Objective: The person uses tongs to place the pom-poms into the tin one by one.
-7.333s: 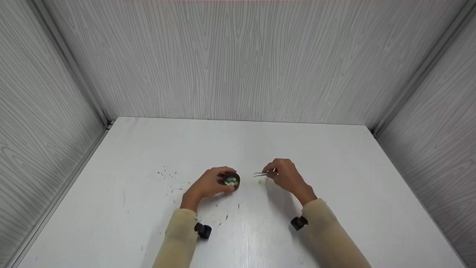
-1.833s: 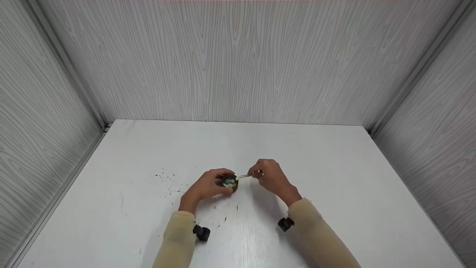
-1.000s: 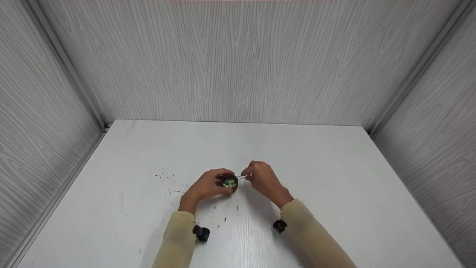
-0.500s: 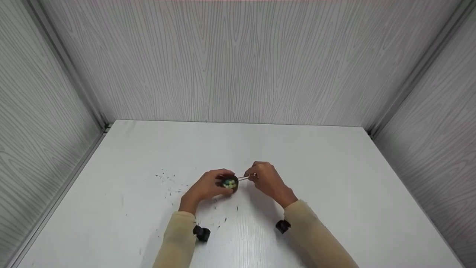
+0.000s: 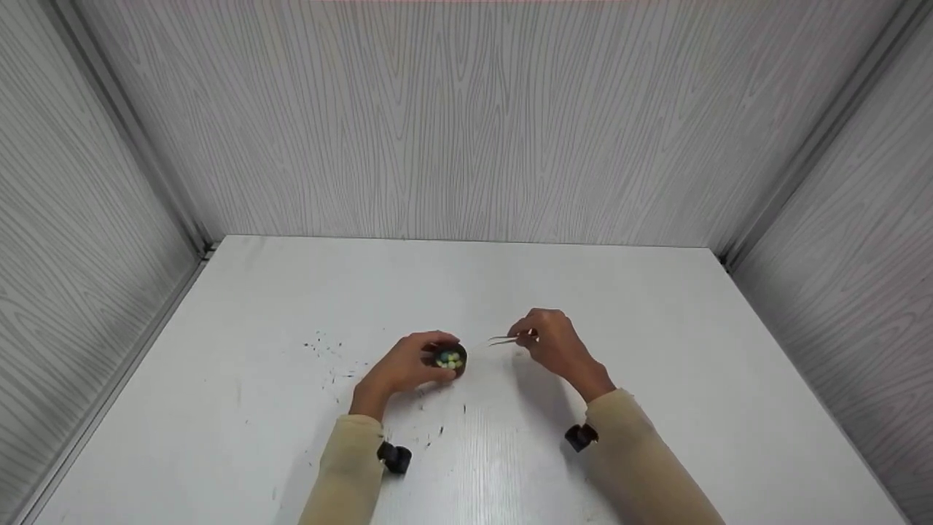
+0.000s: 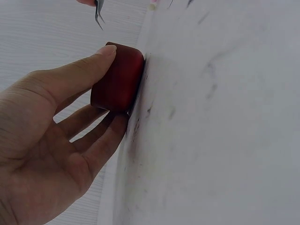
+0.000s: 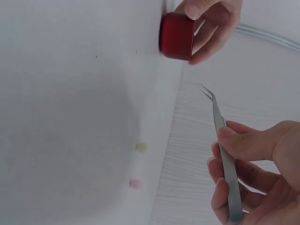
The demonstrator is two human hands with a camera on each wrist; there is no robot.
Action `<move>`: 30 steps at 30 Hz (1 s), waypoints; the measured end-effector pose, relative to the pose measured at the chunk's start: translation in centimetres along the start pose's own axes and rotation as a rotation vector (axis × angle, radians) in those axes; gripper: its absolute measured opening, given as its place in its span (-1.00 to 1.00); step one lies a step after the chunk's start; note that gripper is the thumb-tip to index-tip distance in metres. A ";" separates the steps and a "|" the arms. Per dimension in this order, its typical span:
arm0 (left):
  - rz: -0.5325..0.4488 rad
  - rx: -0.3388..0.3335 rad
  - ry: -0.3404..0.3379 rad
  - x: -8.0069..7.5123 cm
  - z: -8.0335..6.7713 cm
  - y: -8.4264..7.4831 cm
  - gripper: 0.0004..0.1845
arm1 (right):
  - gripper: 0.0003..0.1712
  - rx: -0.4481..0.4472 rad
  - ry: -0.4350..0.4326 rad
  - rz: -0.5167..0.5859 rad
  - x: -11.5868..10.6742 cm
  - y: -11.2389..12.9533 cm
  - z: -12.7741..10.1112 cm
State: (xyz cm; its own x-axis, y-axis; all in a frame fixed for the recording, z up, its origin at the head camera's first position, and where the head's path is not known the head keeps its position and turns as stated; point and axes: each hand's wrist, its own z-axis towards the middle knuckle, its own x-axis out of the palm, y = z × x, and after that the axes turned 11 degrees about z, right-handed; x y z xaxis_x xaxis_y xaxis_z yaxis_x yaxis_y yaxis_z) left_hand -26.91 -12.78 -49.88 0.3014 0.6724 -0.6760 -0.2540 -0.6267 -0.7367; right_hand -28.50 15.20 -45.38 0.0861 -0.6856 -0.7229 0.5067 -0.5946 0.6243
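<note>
My left hand [image 5: 410,362] grips a small dark red cup [image 6: 121,77] by its sides, thumb on one side and fingers on the other. In the head view, several small green, yellow and blue balls [image 5: 450,360] show inside the cup. To the right of it, my right hand [image 7: 262,164] pinches a pair of silver tweezers [image 7: 228,164] between thumb and fingers. Their bent tips point toward the cup, slightly parted and with nothing between them. Below the tweezers a yellow ball [image 7: 142,147] and a pink ball [image 7: 135,183] lie on the table.
Dark marks [image 5: 321,344] speckle the white table [image 5: 619,292] to the left of the cup and in front of it. Grey wood-patterned panels [image 5: 466,124] stand behind the table and at both sides. A black wrist camera [image 5: 396,458] sits on the left sleeve.
The tweezers brought a yellow ball from the right to the cup and dipped their tips at its rim. Now they are back to the right, tips apart. The left hand kept its hold.
</note>
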 end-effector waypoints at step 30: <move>-0.022 0.015 0.009 -0.1 -0.1 0.1 -0.41 | -0.80 0.158 0.018 -0.026 -1.9 -4.1 -1.4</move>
State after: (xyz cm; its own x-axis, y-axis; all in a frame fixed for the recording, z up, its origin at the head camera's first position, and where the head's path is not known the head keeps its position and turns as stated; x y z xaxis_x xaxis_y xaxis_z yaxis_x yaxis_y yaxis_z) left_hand -26.84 -12.95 -49.93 0.3153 0.6823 -0.6596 -0.2611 -0.6059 -0.7515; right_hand -29.49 19.49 -46.99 0.0907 -0.6623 -0.7437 0.3677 -0.6717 0.6431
